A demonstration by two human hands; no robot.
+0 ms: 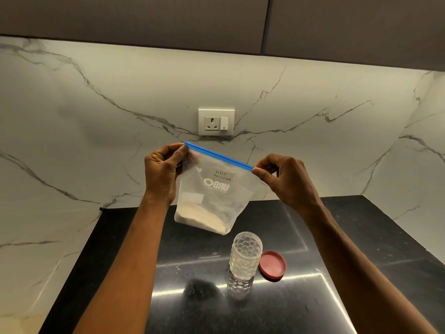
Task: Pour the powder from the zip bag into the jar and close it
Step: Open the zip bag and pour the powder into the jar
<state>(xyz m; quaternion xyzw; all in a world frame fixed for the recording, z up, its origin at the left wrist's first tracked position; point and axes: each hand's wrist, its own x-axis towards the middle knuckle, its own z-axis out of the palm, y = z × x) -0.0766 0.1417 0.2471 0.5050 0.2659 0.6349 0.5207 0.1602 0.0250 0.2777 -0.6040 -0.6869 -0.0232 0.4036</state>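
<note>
A soft, light clear plastic zip bag [212, 189] of pale powder [202, 218] is held above the black tabletop [337, 237], pinched at its blue zip's two ends by the left hand [163, 172] and right hand [284, 179]. Limp walls are judged best gripped there. The open ribbed clear jar [244, 259] stands below.

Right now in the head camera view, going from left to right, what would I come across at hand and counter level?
Left hand pinching the bag's corner → clear zip bag of pale powder with blue seal → clear dimpled plastic jar → round red lid lying flat on the black counter.
</note>
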